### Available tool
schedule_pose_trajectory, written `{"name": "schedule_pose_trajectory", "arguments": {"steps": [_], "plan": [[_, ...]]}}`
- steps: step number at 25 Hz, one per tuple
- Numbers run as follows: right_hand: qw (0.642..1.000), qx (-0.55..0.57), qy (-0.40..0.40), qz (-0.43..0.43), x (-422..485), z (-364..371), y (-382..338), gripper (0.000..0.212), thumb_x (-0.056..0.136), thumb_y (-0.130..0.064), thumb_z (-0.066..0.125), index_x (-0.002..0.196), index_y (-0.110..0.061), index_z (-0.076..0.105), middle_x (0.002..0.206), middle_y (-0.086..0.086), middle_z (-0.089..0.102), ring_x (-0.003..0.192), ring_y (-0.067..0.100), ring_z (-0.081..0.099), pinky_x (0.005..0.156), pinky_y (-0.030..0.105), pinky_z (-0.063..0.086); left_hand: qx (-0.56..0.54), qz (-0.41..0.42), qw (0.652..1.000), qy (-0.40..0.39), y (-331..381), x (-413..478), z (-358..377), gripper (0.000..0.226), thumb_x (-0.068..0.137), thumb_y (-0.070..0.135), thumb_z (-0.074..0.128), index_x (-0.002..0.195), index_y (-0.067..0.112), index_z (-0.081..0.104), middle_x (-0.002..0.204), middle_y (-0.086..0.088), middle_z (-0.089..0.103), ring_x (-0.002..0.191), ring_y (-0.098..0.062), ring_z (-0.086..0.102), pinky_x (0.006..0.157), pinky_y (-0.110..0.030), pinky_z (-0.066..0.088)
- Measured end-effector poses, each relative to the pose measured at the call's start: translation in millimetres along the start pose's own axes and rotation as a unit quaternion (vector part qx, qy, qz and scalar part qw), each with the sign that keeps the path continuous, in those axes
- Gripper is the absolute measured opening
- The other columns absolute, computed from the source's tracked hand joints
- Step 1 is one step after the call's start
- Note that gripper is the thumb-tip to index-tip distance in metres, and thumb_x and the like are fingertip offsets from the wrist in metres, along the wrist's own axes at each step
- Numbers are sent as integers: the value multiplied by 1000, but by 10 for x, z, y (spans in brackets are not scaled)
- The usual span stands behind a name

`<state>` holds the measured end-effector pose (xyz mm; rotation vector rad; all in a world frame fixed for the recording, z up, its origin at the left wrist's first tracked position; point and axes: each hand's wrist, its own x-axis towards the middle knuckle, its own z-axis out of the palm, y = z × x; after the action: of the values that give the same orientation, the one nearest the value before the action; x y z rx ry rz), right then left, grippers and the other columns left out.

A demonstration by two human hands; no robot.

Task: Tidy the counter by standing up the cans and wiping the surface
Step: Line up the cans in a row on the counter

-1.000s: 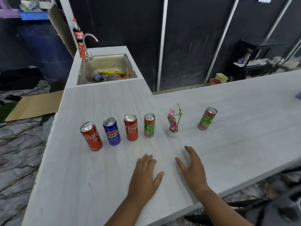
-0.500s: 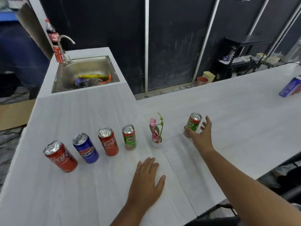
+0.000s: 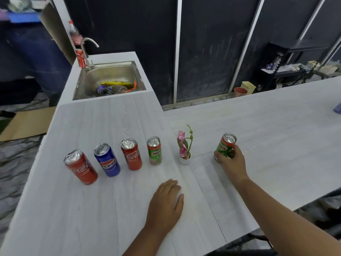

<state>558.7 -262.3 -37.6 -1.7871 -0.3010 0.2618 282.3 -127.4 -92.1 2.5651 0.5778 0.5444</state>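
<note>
A: What is the right hand (image 3: 232, 163) doing?

B: It is wrapped around the lower part of the green can (image 3: 225, 146), thumb on the side toward the left hand and fingers curled round the far side. The can stands upright on the white desk (image 3: 267, 137).

A: And the left hand (image 3: 167, 206)?

B: It lies flat on the desk, palm down, fingers together and loosely extended, holding nothing.

A: Where are the other cans?

B: Four stand in a row beyond the left hand and out to its left. The second green can (image 3: 154, 150) is nearest in line with that hand, then a red can (image 3: 131, 154), a blue can (image 3: 107, 159) and another red can (image 3: 80, 167) farthest from it. All are upright and apart from one another.

A: Anything between the hands?

B: A small white pot holding a pink flower (image 3: 184, 147) stands beyond them, between the second green can and the can the right hand holds.
</note>
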Motion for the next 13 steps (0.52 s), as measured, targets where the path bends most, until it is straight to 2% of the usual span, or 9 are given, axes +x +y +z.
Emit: {"name": "schedule_pose_trajectory", "arguments": {"steps": [4,9,11,13], "plan": [[999,7,-36,-20,-537,94,-51,51,82,-24,92,126,-34,68,116,-12,77,111,8,72,95,35,58,44,-31,999,1,-272,-441,-249,47,105,50,47,146,34,62,159,14,55,150,-5,44,129,-28,24],[994,0,-103,-31,-1231,440,-166,50,83,-19,93,120,-41,69,112,-23,76,104,-4,70,77,12,57,72,-93,993,24,-888,-1052,-794,51,105,55,45,147,32,62,159,12,55,149,-9,47,128,-31,27],[991,-3,-131,-34,-1464,638,-213,51,83,-16,93,119,-43,69,112,-26,75,104,-7,70,76,5,54,76,-113,990,39,-1129,-1268,-1026,50,105,53,46,145,29,64,158,8,56,148,-13,49,128,-35,31],[987,-4,-160,-35,-1659,861,-256,51,82,-16,93,119,-43,69,112,-27,75,105,-6,70,76,3,53,80,-137,986,59,-1363,-1468,-1264,51,104,51,47,143,24,66,155,3,59,146,-17,52,126,-40,38]]}}
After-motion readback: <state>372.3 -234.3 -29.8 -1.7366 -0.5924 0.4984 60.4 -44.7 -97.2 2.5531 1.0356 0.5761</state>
